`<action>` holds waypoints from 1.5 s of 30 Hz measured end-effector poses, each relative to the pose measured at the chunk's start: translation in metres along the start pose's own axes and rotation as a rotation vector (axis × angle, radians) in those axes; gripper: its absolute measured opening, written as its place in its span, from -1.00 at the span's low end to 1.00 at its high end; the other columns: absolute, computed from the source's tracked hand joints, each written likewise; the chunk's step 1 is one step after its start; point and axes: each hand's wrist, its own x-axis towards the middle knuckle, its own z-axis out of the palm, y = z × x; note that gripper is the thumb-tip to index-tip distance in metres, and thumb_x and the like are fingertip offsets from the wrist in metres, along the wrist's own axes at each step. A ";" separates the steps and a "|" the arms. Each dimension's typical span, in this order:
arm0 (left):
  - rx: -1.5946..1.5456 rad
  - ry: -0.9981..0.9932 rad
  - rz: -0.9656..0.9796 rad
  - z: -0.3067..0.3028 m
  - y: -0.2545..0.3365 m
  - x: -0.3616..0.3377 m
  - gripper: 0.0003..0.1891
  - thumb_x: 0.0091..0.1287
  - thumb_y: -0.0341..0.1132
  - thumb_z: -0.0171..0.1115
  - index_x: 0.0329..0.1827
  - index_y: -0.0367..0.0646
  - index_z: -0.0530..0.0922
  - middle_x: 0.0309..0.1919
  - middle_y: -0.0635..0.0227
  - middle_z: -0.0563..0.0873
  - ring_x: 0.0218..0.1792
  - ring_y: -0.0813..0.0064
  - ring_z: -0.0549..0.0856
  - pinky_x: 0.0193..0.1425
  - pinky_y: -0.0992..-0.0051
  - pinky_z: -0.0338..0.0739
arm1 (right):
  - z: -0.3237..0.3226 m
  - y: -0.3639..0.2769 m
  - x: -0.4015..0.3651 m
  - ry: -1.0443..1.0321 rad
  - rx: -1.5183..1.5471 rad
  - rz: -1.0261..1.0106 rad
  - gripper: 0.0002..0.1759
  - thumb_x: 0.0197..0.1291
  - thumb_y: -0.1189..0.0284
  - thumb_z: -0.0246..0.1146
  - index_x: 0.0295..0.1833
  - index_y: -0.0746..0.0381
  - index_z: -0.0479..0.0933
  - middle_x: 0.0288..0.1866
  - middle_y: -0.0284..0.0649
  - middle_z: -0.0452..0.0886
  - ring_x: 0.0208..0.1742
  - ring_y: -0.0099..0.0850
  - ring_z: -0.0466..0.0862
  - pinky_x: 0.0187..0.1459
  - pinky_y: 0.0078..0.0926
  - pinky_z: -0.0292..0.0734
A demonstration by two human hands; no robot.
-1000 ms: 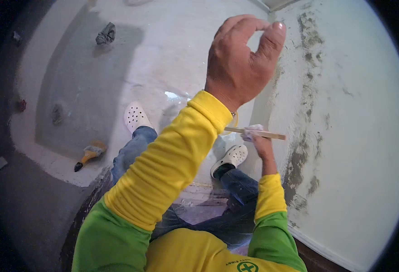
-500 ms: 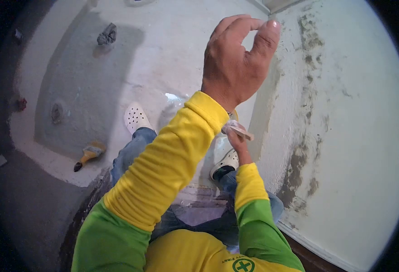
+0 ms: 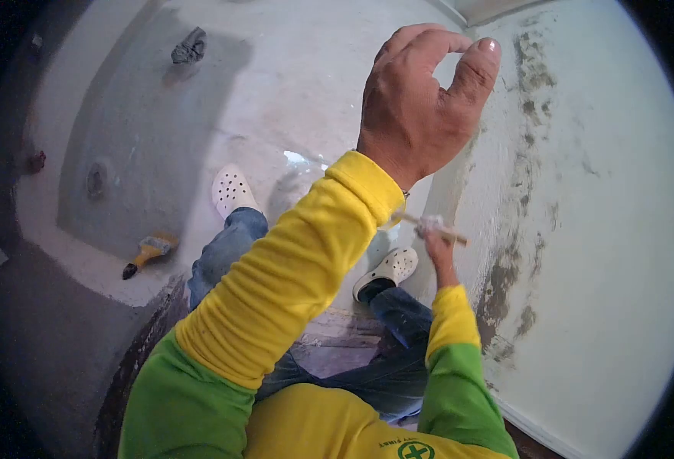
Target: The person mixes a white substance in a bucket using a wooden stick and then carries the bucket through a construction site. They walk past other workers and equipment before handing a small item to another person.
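My left hand (image 3: 425, 103) is raised high and close to the camera. Its thumb and forefinger curve round to meet or nearly meet, with a gap showing inside the curl; the other fingertips are hidden, and I see no object in it. Lower down, my right hand (image 3: 435, 233), whitened at the fingers, is closed on a thin wooden stick (image 3: 456, 239). The stick's far end runs behind my left wrist, so what it carries is hidden. A pale yellowish rim (image 3: 389, 224) shows just beneath that wrist, mostly covered.
A paintbrush (image 3: 150, 251) with a yellow handle lies on the floor at left. Farther up is a crumpled grey cloth (image 3: 189, 46). A wet patch (image 3: 295, 157) glints on the floor (image 3: 291, 84). The pale wall (image 3: 605, 229) at right has dark stains. My white clogs (image 3: 233, 191) stand on the floor.
My right hand has moved right and slightly down with the stick, which now shows on both sides of the hand. The left hand has shifted a little right in view.
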 end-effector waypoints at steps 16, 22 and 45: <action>0.038 -0.253 -0.143 0.004 -0.001 -0.014 -0.60 0.36 -0.01 0.14 -0.13 -0.24 0.61 -0.20 0.16 0.66 -0.13 0.27 0.61 0.05 0.44 0.46 | 0.074 -0.042 0.001 -0.106 -0.213 -0.200 -0.82 0.13 0.41 0.21 -0.25 0.31 0.62 -0.27 -0.18 0.67 -0.22 -0.39 0.63 -0.11 -0.45 0.53; 0.336 -0.646 -0.305 0.021 -0.006 -0.045 -0.60 0.17 -0.08 0.22 -0.10 -0.22 0.60 -0.11 0.00 0.64 -0.05 0.05 0.61 0.07 0.24 0.49 | 0.027 0.019 0.024 0.124 -0.012 -0.045 -0.85 0.12 0.43 0.23 -0.33 0.32 0.57 -0.35 -0.22 0.63 -0.27 -0.40 0.60 -0.20 -0.40 0.53; 0.519 -1.503 -0.343 0.093 -0.134 -0.348 -0.42 0.04 -0.14 0.43 0.09 -0.23 0.49 -0.01 0.04 0.61 0.05 0.07 0.58 0.17 0.24 0.46 | -0.137 -0.173 -0.064 0.696 0.030 -0.284 -0.54 0.06 0.42 0.25 0.13 0.29 0.49 -0.01 -0.05 0.64 -0.13 -0.31 0.68 -0.02 -0.41 0.55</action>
